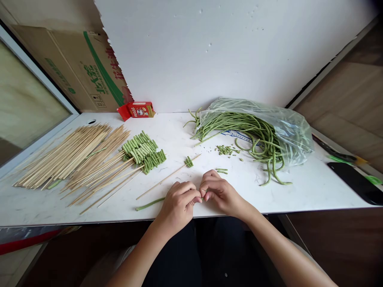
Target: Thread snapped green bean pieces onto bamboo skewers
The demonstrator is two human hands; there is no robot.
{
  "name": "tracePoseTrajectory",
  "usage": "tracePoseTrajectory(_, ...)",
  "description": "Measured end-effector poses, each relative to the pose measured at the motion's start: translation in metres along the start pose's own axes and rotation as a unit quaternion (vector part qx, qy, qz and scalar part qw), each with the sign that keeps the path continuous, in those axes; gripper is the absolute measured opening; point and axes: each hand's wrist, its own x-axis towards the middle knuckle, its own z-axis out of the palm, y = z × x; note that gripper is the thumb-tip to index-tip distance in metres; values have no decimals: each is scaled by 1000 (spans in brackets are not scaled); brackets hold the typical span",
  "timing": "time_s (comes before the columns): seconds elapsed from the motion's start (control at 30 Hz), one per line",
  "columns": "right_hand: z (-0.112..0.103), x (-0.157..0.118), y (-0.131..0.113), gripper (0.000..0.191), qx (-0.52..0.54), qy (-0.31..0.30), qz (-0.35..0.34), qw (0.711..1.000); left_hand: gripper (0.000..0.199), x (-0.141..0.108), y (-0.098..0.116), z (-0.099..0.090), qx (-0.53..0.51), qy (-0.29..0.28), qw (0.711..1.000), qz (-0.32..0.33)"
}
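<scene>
My left hand (178, 201) and my right hand (218, 191) meet near the front edge of the white table (299, 191), both pinched on one long green bean (149, 205) whose free end trails left from my left hand. Just beyond my hands lies a bamboo skewer (167, 177) with a few bean pieces (188, 161) threaded near its far end. Two short cut bean pieces (222, 171) lie by my right hand.
A pile of bare skewers (68, 157) and skewers loaded with bean pieces (143, 151) lies at left. A clear plastic bag of long beans (257, 127) sits at right, with small bean ends (226, 150) beside it. A red box (137, 109) and cardboard carton (86, 71) stand behind; a black phone (356, 181) at far right.
</scene>
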Motion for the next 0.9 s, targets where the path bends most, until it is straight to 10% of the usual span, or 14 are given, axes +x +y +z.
tracePoseTrajectory(0.33,-10,0,2,20,66,-59,13,996,24,0,5,4,-74,-12,997,-15)
tracePoseTrajectory(0.6,7,0,-11,22,-86,109,-63,988,26,4,8,-2,-80,9,995,-60)
tracePoseTrajectory(0.9,13,-1,-13,23,26,85,-23,996,28,3,8,0,-126,32,991,-30)
